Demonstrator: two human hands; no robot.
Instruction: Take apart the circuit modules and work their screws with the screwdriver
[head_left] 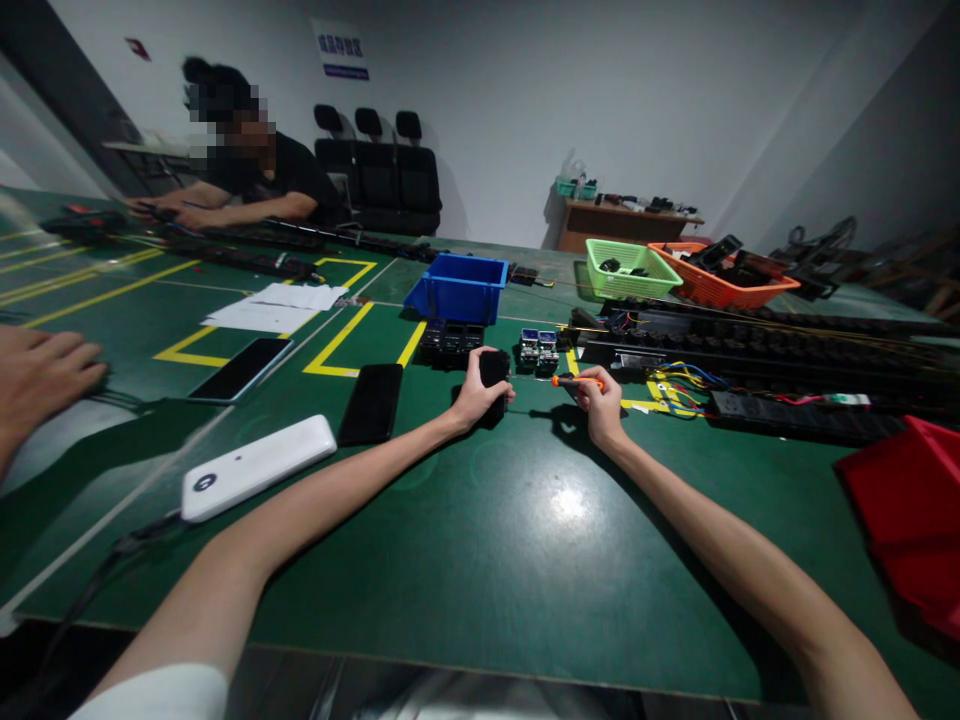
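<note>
My left hand (472,397) is closed around a small black block-like part (493,372), held upright at the table surface. My right hand (603,405) grips a screwdriver (571,382) with an orange and black handle. Its thin shaft points left towards the black part; whether the tip touches it is too small to tell. Just beyond the hands stand small silver and blue modules (538,350). Several black block-like parts (451,343) sit in a group behind my left hand, in front of a blue bin (459,290).
On the green table (450,560) lie a black phone (370,404), another phone (241,369), a white power bank (259,468) with a cable, and papers (279,305). Long black assemblies with wires (675,345), green and orange baskets, and a red bin (911,520) stand right. Another person's hand (45,375) rests left.
</note>
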